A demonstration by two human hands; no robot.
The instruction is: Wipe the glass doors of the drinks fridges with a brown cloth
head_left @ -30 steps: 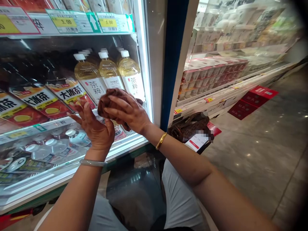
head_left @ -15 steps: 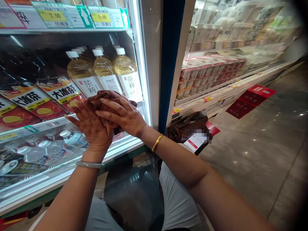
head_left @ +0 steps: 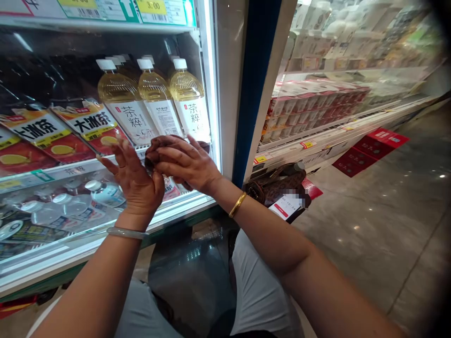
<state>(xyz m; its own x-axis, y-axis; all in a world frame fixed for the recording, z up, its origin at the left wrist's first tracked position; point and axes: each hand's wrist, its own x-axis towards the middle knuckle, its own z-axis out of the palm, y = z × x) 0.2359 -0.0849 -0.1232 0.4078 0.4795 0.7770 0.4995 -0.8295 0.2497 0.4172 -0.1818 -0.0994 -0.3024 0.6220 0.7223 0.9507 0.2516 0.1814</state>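
Note:
My right hand point(head_left: 192, 164) holds a crumpled brown cloth point(head_left: 162, 143), its fingers curved over the top. Part of the cloth is hidden beneath that hand. Just left of it, my left hand point(head_left: 137, 180) is raised with its fingers spread apart, close beside the cloth's edge. Whether its thumb side touches the cloth I cannot tell. Both hands are in front of a lit drinks cooler. Behind them stand white-capped bottles of pale yellow tea point(head_left: 188, 98) and red-and-yellow drink cartons point(head_left: 91, 124).
Clear bottles point(head_left: 72, 206) lie on the cooler's lower shelf point(head_left: 70, 253). A dark blue post point(head_left: 255, 89) divides it from a second chiller with stacked cups point(head_left: 317, 105). A brown bag point(head_left: 278, 188) and a phone point(head_left: 287, 206) are by my right leg. Red boxes point(head_left: 369, 150) jut out over the floor.
My hands have drawn slightly apart, the left turning with its fingers more upright. The cloth stays with my right hand. The view has shifted a little.

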